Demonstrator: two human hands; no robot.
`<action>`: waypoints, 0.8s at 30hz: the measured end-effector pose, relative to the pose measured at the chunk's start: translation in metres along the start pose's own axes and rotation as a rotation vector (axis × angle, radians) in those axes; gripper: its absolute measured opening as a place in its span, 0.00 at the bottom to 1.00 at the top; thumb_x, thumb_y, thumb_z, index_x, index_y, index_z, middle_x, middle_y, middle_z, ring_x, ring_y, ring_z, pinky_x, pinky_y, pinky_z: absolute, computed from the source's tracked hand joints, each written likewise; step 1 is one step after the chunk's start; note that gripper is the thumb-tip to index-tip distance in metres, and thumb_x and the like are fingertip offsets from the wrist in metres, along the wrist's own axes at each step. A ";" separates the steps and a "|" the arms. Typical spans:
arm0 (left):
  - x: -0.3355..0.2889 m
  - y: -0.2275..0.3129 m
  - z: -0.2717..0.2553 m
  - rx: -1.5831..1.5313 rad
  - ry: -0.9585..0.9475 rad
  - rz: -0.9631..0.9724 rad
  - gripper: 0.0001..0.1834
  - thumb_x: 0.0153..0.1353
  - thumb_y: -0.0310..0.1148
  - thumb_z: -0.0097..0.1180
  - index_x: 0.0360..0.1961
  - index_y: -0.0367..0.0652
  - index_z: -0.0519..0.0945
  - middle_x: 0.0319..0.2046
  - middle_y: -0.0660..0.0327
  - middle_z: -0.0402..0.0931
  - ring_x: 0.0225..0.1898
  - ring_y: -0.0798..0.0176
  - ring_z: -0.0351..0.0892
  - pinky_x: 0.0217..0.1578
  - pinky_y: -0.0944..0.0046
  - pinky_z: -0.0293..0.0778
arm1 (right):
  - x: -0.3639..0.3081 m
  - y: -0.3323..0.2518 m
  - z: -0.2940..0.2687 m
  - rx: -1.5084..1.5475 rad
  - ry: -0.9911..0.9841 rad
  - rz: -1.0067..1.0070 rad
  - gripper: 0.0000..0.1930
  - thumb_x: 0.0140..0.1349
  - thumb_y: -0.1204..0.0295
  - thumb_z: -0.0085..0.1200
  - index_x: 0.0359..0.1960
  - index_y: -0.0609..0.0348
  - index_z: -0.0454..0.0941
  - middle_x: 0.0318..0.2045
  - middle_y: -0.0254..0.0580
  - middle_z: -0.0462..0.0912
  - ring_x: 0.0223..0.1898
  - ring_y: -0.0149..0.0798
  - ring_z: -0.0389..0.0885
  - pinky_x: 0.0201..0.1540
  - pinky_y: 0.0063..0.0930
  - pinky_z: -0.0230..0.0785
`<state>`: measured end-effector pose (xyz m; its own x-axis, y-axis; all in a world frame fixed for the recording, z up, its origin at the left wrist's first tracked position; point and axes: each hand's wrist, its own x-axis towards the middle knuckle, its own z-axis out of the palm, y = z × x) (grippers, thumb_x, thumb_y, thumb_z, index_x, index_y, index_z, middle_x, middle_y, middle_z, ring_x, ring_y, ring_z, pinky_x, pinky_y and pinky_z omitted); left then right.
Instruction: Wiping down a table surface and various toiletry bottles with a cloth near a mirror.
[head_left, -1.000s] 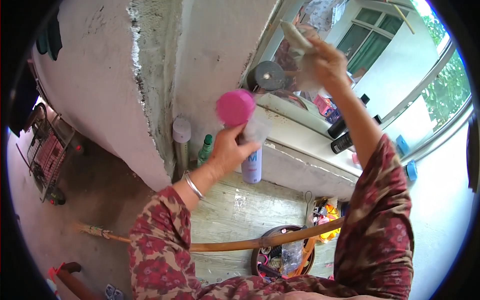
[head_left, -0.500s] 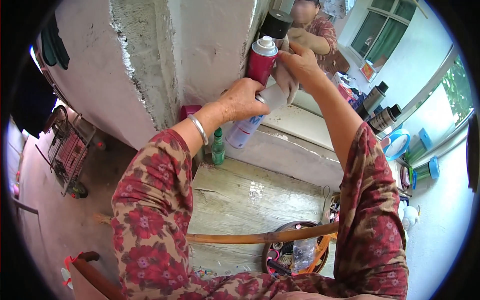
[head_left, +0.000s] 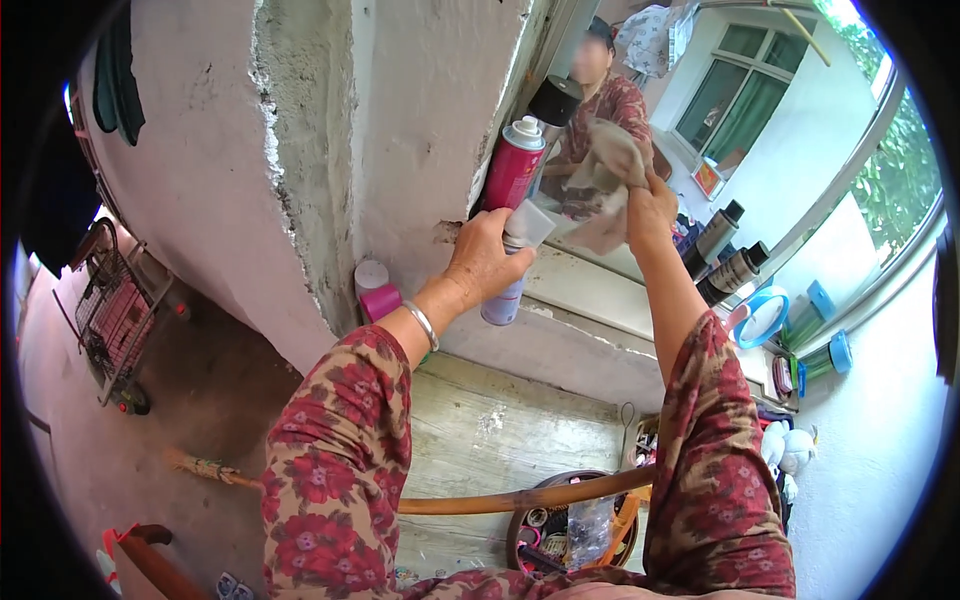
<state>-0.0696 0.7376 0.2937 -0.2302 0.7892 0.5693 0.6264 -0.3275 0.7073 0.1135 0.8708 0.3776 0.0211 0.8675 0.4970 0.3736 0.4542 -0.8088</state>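
My left hand (head_left: 482,262) is closed round a white and blue spray can (head_left: 503,304) with a translucent white cap (head_left: 531,224), tilted over the ledge. Just behind my fingers, a pink-red spray can (head_left: 514,165) with a white nozzle stands on the ledge by the wall, next to a black-topped container (head_left: 555,100). Off to the right, my right hand (head_left: 652,208) grips a pale cloth (head_left: 612,165) in front of the mirror (head_left: 735,150). The cloth is smeared by motion, and whether it touches the glass is unclear.
Two dark bottles (head_left: 714,240) and a blue-rimmed round thing (head_left: 762,316) stand along the ledge (head_left: 590,288) at right. A pink container (head_left: 378,300) sits left of my forearm. Below are a wooden pole (head_left: 530,497) and a round basket of small items (head_left: 512,545). At far left stands a wire cart (head_left: 120,310).
My right hand and the cloth have moved right, away from the cans, toward the mirror. My left hand has come slightly lower with the white and blue can. The view has shifted a little.
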 end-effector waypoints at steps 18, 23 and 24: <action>-0.024 0.002 0.005 -0.319 -0.041 0.126 0.27 0.42 0.31 0.63 0.45 0.31 0.73 0.35 0.47 0.74 0.36 0.50 0.76 0.40 0.59 0.72 | -0.035 0.029 -0.032 -0.898 -0.591 -0.413 0.23 0.47 0.73 0.51 0.49 0.45 0.76 0.50 0.45 0.75 0.48 0.50 0.75 0.47 0.39 0.69; -0.040 0.008 0.000 -0.226 -0.092 0.113 0.28 0.47 0.29 0.63 0.50 0.33 0.69 0.42 0.53 0.74 0.41 0.64 0.76 0.41 0.66 0.73 | -0.056 -0.022 -0.034 -0.313 -0.778 -0.370 0.27 0.53 0.62 0.55 0.56 0.55 0.70 0.52 0.56 0.74 0.51 0.50 0.74 0.52 0.36 0.66; -0.040 0.011 0.003 -0.254 -0.128 0.087 0.27 0.47 0.28 0.63 0.49 0.32 0.70 0.42 0.52 0.74 0.42 0.63 0.76 0.41 0.65 0.74 | -0.068 -0.028 -0.028 -0.315 -0.779 -0.360 0.27 0.53 0.62 0.55 0.56 0.55 0.70 0.52 0.56 0.74 0.51 0.50 0.74 0.52 0.36 0.66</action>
<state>-0.0516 0.7036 0.2770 -0.0777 0.8063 0.5863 0.4294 -0.5037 0.7496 0.1276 0.7934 0.3748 -0.7348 0.6275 0.2576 0.4744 0.7468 -0.4661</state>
